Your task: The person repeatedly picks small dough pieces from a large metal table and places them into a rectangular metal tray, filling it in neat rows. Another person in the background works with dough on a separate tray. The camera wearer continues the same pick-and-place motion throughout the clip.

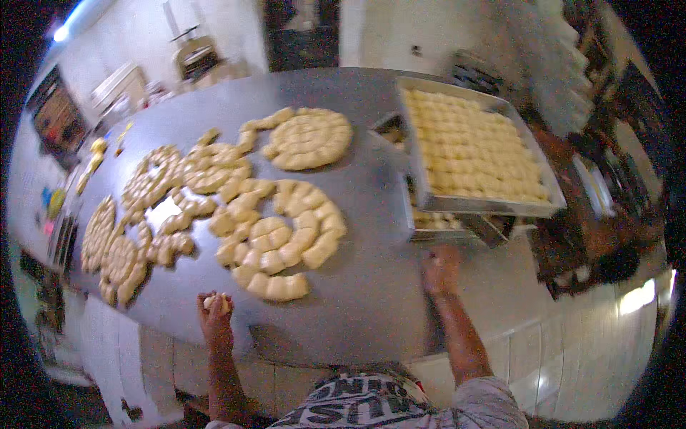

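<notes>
My left hand (215,324) is over the front edge of the metal table, its fingers closed around a small pale piece of dough (210,302). Coils of joined dough pieces lie beyond it, the nearest being a large loose spiral (316,230). My right hand (442,272) is blurred, with fingers curled, close to the near side of the stacked trays. Whether it holds anything is unclear. A metal tray (490,205) full of dough pieces in tight rows sits at the top of that stack, above another tray (435,234) with dough inside.
The grey metal table (370,214) has a curved-looking rim. More dough coils (311,138) lie toward the back, and several (120,260) at the left. Small yellow items (96,155) are at the far left edge. Dark, blurred objects (579,214) stand right of the trays.
</notes>
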A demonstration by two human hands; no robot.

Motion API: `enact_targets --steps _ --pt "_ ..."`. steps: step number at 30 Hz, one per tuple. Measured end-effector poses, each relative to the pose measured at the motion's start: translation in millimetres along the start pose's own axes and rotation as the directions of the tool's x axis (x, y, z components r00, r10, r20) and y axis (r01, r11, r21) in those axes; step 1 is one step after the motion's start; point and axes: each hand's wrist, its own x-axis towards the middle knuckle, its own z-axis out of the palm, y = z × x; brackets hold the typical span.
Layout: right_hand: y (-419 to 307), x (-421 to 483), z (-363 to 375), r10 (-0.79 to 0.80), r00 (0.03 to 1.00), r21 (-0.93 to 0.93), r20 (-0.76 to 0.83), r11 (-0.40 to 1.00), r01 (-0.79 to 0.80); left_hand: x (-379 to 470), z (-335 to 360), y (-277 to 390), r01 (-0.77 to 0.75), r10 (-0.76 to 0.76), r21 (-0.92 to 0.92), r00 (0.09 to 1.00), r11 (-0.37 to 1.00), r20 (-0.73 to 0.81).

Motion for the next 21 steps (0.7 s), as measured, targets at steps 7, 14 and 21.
enact_targets --steps 7,14,21 --pt "25 -23 -89 -0.201 0.951 0.377 0.236 0.921 0.101 -9 49 -9 0.009 -0.033 0.221 0.994 0.975 0.104" --pt "-20 92 -303 -0.086 0.767 0.77 -0.636 0.004 0.638 -53 149 -16 0.101 -0.134 0.153 0.965 0.983 0.224" --pt "72 382 -314 0.057 0.451 0.242 -0.891 0.899 0.364 -93 191 -11 0.109 -0.141 0.251 0.984 0.962 0.113"
